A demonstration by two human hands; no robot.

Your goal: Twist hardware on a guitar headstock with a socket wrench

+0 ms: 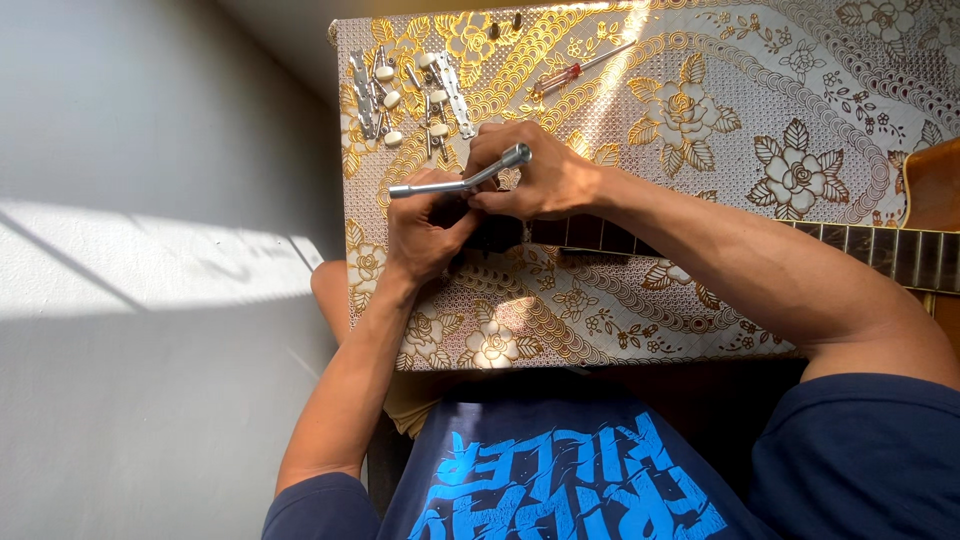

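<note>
A guitar lies across the table with its dark fretted neck running left from the orange body. Both hands cover the head end of the neck. My right hand grips a silver L-shaped socket wrench, whose long arm points left. My left hand holds the guitar's head from below; the head itself is hidden under my fingers.
The table carries a gold and white flowered cloth. Several tuning pegs with cream knobs and metal plates lie at its far left corner. A screwdriver with a clear red handle lies behind my hands. Grey floor is to the left.
</note>
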